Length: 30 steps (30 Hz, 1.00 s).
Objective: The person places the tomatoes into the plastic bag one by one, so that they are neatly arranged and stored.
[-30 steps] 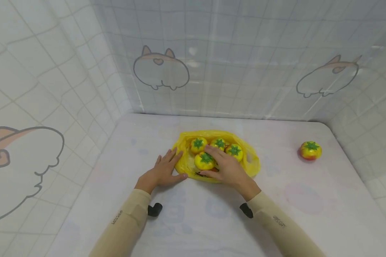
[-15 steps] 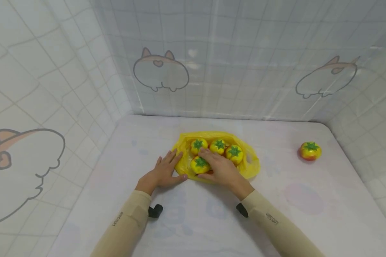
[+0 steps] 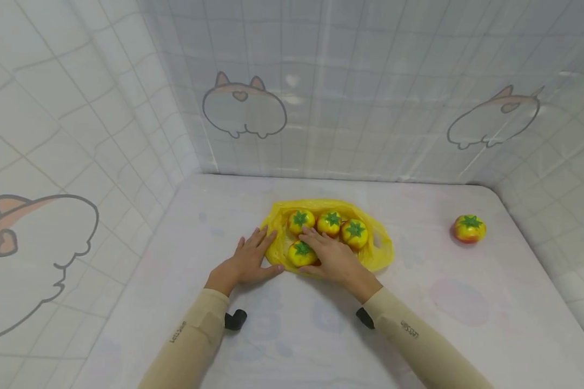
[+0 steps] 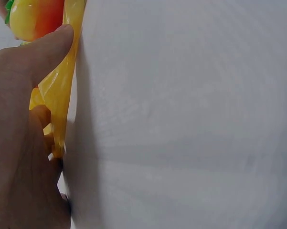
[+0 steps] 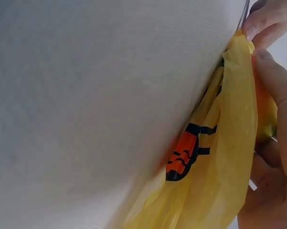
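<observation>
A yellow plastic bag (image 3: 278, 249) lies spread with its mouth upward, holding several yellow-and-red fruits with green star-shaped caps. My right hand (image 3: 338, 260) holds the front fruit (image 3: 300, 256) inside the bag, thumb on its near side and fingers over the top. Behind it sit three more: a left fruit (image 3: 301, 220), a middle fruit (image 3: 329, 220) and a right fruit (image 3: 355, 232). My left hand (image 3: 247, 261) rests at the bag's left edge with spread, straight fingers. In the left wrist view, its thumb (image 4: 57, 43) presses the yellow plastic.
One more fruit (image 3: 469, 228) of the same kind stands alone at the right of the white-covered table (image 3: 292, 346). Tiled-pattern curtains (image 3: 370, 81) with cartoon animals enclose the back and sides. The bag's near side carries an orange-and-black print (image 5: 181, 155).
My right hand has shifted the front fruit a little left and toward me within the bag. The left hand and the lone fruit have stayed in place.
</observation>
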Tool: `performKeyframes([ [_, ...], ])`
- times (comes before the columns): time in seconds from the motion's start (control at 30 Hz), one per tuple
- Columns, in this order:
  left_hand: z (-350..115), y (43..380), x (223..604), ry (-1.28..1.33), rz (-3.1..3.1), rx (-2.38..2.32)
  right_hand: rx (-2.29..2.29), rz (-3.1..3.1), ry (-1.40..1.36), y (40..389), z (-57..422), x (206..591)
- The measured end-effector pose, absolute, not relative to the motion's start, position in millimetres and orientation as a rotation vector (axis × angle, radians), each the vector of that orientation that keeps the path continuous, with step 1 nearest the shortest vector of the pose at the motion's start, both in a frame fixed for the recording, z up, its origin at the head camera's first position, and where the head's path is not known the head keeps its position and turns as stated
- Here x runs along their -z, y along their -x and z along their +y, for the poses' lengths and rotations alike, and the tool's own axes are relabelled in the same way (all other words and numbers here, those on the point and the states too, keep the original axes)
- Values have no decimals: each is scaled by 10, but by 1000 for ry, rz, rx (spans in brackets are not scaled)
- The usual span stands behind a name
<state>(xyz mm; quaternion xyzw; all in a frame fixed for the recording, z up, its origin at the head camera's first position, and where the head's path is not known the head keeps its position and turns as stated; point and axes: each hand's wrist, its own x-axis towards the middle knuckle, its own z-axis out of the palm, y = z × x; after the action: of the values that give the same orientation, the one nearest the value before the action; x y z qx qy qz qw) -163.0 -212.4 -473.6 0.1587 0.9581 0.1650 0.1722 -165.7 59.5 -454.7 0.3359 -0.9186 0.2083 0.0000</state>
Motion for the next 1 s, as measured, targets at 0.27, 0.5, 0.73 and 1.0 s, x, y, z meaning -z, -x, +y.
performKeyframes([
  [0.27,-2126,1644,4743,-453,2737,-463,-565,-2933,-993,1667,535,4541],
  [0.5,-2113,1645,4763,-458,2730,-471,-535,-2985,-954,1650,492,4518],
  [0.73,-2098,1644,4754,-464,2727,-472,-607,-2999,-948,1641,544,4502],
  [1.0,-2109,1642,4727,-450,2721,-459,-635,-2858,-987,1664,737,4409],
])
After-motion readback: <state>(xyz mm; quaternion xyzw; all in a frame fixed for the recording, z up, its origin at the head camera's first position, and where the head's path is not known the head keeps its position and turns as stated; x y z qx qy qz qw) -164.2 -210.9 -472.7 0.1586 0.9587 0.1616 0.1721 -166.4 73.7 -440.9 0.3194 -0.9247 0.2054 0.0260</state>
